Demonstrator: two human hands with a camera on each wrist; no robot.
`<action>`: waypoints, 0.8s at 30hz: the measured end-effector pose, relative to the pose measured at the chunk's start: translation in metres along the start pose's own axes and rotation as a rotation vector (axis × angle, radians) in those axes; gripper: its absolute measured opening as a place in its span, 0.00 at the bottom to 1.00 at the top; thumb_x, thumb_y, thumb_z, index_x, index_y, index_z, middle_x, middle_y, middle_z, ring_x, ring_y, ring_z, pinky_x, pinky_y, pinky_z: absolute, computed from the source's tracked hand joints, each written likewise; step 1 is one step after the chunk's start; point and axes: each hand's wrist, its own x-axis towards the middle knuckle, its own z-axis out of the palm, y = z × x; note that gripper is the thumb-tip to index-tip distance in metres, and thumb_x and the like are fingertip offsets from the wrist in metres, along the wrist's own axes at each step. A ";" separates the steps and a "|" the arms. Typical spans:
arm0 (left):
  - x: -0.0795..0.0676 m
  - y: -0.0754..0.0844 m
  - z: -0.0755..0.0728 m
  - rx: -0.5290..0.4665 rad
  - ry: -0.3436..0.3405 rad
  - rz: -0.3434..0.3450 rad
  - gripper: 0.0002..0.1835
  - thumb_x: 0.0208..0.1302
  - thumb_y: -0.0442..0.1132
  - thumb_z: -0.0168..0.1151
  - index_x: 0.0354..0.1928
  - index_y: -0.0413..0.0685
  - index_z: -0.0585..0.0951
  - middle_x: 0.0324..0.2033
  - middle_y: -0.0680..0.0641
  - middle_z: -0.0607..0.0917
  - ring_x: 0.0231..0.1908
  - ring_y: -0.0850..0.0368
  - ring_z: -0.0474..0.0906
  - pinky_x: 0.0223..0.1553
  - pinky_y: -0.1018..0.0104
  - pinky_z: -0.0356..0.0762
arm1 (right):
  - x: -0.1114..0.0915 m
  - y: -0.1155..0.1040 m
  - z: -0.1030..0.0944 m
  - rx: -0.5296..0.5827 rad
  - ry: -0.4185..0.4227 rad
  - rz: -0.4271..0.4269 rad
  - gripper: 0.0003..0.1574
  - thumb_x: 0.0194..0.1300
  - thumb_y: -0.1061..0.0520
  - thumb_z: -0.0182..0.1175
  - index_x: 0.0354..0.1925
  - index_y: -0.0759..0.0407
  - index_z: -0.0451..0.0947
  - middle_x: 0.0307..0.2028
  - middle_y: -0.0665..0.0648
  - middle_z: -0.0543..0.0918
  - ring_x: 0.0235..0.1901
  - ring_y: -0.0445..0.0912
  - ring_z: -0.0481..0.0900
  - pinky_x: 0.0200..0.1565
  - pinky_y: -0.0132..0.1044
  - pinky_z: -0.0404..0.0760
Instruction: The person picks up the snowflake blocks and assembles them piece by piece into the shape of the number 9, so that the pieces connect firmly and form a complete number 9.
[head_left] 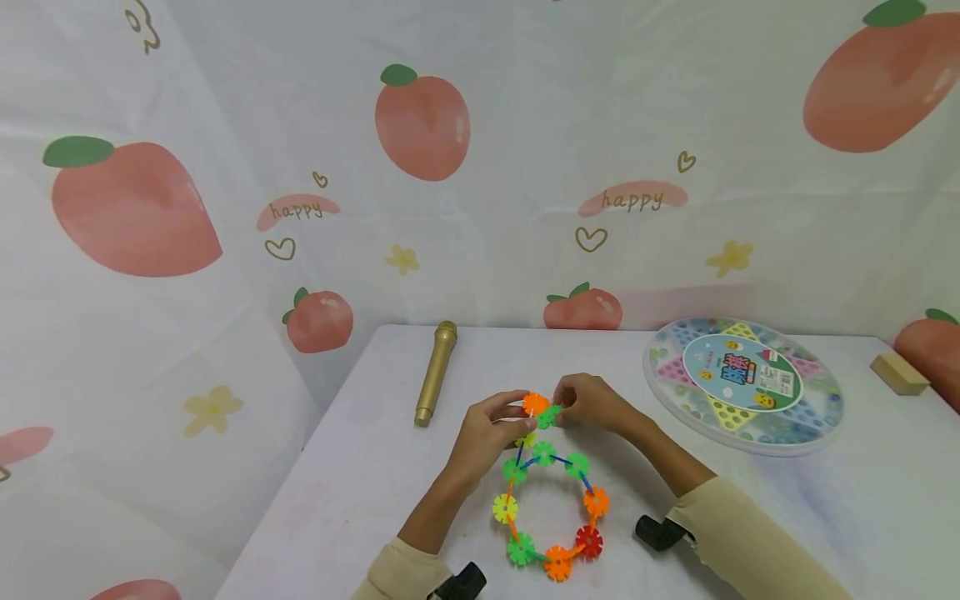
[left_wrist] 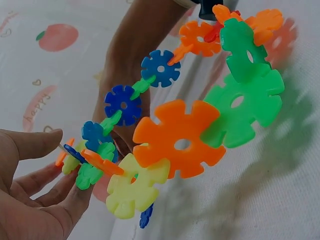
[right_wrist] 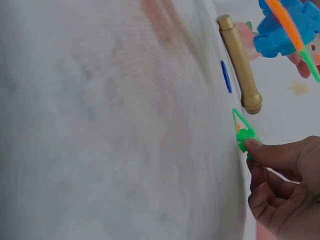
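Note:
A ring of toothed plastic snowflake discs (head_left: 521, 549), in green, yellow, orange, red and blue, hangs and lies above the white table. My left hand (head_left: 483, 437) pinches the upper end of the chain, near an orange disc (head_left: 536, 403); in the left wrist view its thumb (left_wrist: 37, 144) and fingers meet at the chain's small end discs. To the right, my right hand (head_left: 596, 404) pinches a green disc (head_left: 550, 416) beside that orange one. The right wrist view shows thumb and forefinger on the green disc (right_wrist: 244, 138).
A gold stick (head_left: 435, 375) lies at the table's back left. At the back right sits a round game board (head_left: 667, 408) in clear packaging, with a wooden block (head_left: 900, 374) farther right. A fruit-print curtain (head_left: 495, 233) hangs behind the white table (head_left: 360, 467).

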 end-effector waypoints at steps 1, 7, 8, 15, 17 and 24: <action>0.001 0.000 0.000 0.003 -0.001 0.004 0.24 0.72 0.43 0.70 0.67 0.48 0.82 0.49 0.43 0.88 0.42 0.54 0.89 0.51 0.58 0.89 | -0.001 0.001 -0.002 0.001 0.001 -0.002 0.11 0.59 0.64 0.77 0.38 0.61 0.84 0.31 0.52 0.83 0.33 0.45 0.77 0.40 0.38 0.81; 0.004 -0.001 0.004 0.005 -0.014 0.013 0.24 0.72 0.43 0.70 0.68 0.49 0.82 0.51 0.42 0.88 0.43 0.54 0.89 0.52 0.59 0.88 | -0.010 0.005 -0.012 -0.006 0.023 -0.024 0.06 0.63 0.62 0.75 0.39 0.59 0.88 0.32 0.50 0.87 0.34 0.43 0.80 0.42 0.38 0.82; 0.005 -0.001 0.005 0.004 -0.017 0.013 0.24 0.71 0.43 0.70 0.68 0.49 0.82 0.51 0.42 0.88 0.44 0.54 0.89 0.52 0.59 0.88 | -0.012 0.006 -0.013 -0.005 0.028 -0.027 0.06 0.63 0.61 0.75 0.39 0.59 0.88 0.32 0.50 0.87 0.34 0.43 0.80 0.42 0.38 0.82; 0.012 0.000 0.012 0.005 -0.038 0.013 0.27 0.69 0.43 0.72 0.68 0.49 0.82 0.53 0.43 0.87 0.45 0.54 0.88 0.48 0.63 0.87 | -0.028 0.006 -0.026 0.100 0.049 0.002 0.07 0.66 0.58 0.74 0.40 0.59 0.86 0.33 0.52 0.86 0.34 0.48 0.82 0.34 0.38 0.84; 0.014 0.000 0.015 0.000 -0.047 0.013 0.27 0.68 0.43 0.73 0.68 0.49 0.82 0.54 0.42 0.87 0.46 0.54 0.88 0.48 0.64 0.86 | -0.033 0.006 -0.030 0.137 0.055 0.020 0.08 0.67 0.57 0.73 0.42 0.59 0.85 0.34 0.52 0.86 0.34 0.51 0.82 0.33 0.40 0.84; 0.020 0.002 0.026 -0.002 -0.055 0.028 0.25 0.68 0.43 0.73 0.67 0.52 0.84 0.58 0.41 0.86 0.50 0.51 0.88 0.53 0.59 0.86 | -0.046 0.005 -0.041 0.208 0.087 -0.007 0.09 0.70 0.55 0.71 0.44 0.59 0.85 0.37 0.63 0.87 0.37 0.59 0.84 0.36 0.44 0.86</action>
